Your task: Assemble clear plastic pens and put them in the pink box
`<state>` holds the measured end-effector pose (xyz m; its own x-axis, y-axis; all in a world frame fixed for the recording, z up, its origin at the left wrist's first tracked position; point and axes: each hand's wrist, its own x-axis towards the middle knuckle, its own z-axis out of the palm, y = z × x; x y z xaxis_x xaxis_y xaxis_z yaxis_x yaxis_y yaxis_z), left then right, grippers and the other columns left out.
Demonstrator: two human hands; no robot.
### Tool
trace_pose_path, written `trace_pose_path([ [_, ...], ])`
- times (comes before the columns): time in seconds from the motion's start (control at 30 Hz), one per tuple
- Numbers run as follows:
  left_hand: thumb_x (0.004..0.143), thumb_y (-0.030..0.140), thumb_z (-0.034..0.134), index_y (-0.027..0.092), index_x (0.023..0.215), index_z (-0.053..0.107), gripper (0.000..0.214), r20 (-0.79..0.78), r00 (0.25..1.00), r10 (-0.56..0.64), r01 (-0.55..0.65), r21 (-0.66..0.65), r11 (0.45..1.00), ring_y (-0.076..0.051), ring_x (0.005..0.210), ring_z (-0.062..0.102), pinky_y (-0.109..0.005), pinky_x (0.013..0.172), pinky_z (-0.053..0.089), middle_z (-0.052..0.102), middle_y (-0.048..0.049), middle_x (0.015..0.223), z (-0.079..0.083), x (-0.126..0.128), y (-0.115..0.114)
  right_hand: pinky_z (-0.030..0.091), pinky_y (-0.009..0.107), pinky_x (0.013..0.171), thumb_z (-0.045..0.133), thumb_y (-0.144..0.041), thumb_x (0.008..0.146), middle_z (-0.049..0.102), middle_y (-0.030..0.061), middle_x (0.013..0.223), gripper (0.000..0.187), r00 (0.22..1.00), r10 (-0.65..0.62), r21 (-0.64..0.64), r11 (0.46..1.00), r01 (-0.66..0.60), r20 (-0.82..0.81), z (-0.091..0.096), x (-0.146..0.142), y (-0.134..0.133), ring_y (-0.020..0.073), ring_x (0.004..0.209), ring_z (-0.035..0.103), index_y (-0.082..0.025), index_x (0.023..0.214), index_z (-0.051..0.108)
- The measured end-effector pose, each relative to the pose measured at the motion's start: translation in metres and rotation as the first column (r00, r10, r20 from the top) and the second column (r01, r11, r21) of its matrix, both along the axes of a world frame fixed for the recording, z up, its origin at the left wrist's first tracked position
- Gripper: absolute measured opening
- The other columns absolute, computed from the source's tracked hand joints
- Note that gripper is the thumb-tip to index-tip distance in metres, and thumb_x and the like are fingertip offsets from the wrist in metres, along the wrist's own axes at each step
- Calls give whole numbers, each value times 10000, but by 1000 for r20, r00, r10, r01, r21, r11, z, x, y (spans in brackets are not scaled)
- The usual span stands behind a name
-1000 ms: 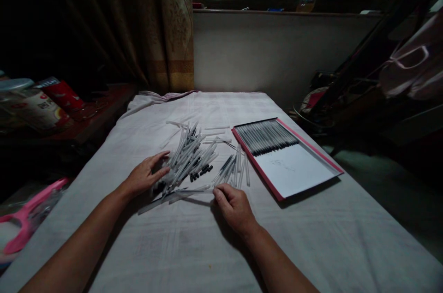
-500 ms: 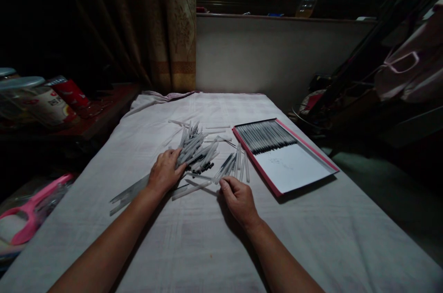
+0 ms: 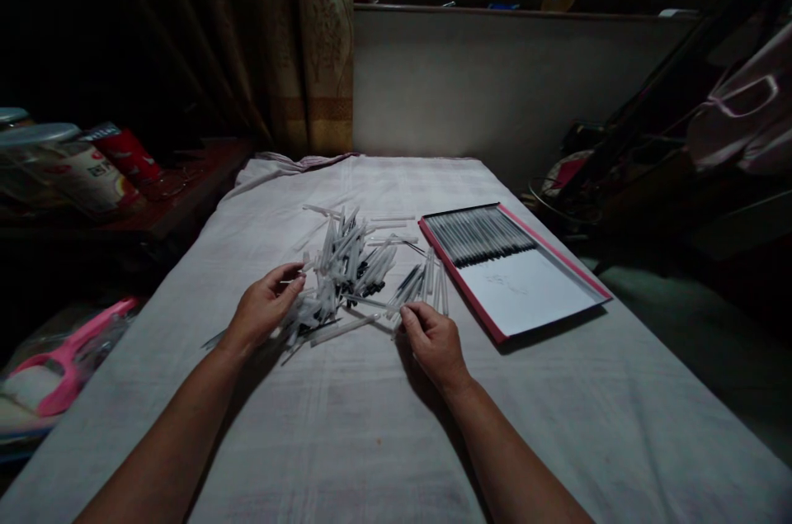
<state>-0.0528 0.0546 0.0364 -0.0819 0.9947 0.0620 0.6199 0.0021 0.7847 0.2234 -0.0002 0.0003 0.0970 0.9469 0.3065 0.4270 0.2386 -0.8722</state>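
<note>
A loose heap of clear plastic pen tubes lies on a white cloth-covered table. My left hand rests at the heap's left edge, fingers curled round some of the tubes. My right hand sits just below a small bunch of tubes, fingertips pinched on one of them. A few black pen caps lie among the tubes. To the right, a flat red-rimmed tray holds a neat row of pens along its far end.
A dark side table on the left carries jars and a red packet. A pink plastic object lies low at the left. A curtain hangs behind; clutter and a pale bag stand at the right.
My left hand has pulled back from the heap's middle toward its left edge, drawing tubes with it. My right hand has edged slightly right and stayed pinched on a tube.
</note>
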Motion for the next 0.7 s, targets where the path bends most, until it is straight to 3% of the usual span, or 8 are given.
trace_pose_path([
  [0.13, 788, 538, 553, 206, 959, 739, 418, -89, 995, 45, -30, 167, 986, -243, 918, 693, -351, 849, 533, 751, -84, 1014, -7, -8, -17, 480, 236, 573, 526, -401, 881, 671, 23, 630, 281, 999, 7, -20, 1000, -8, -41, 1, 0, -1, 161, 588, 639, -183, 790, 679],
  [0.27, 800, 501, 573, 238, 825, 734, 309, -225, 974, -31, 96, 283, 954, -245, 945, 678, -387, 914, 513, 751, -71, 958, -13, -7, -35, 487, 242, 572, 540, -401, 852, 683, 25, 643, 259, 996, -6, -55, 998, 1, -93, 2, 0, -1, 162, 589, 645, -181, 819, 673],
  [0.4, 825, 472, 587, 255, 803, 725, 258, -367, 922, -121, 230, 268, 936, -267, 1049, 646, -432, 962, 486, 738, -78, 1067, -11, -8, -53, 495, 252, 572, 548, -404, 841, 691, 31, 650, 250, 988, -9, -101, 995, -7, -153, 4, -1, -2, 163, 588, 642, -182, 821, 661],
  [0.7, 854, 439, 577, 291, 1010, 759, 281, -572, 808, -143, 288, 170, 943, -340, 1218, 560, -517, 1016, 432, 670, -95, 1267, -15, -5, -59, 491, 258, 557, 570, -399, 822, 683, 28, 644, 237, 978, 20, -144, 988, -51, -209, 2, -4, -2, 163, 578, 630, -181, 823, 661],
])
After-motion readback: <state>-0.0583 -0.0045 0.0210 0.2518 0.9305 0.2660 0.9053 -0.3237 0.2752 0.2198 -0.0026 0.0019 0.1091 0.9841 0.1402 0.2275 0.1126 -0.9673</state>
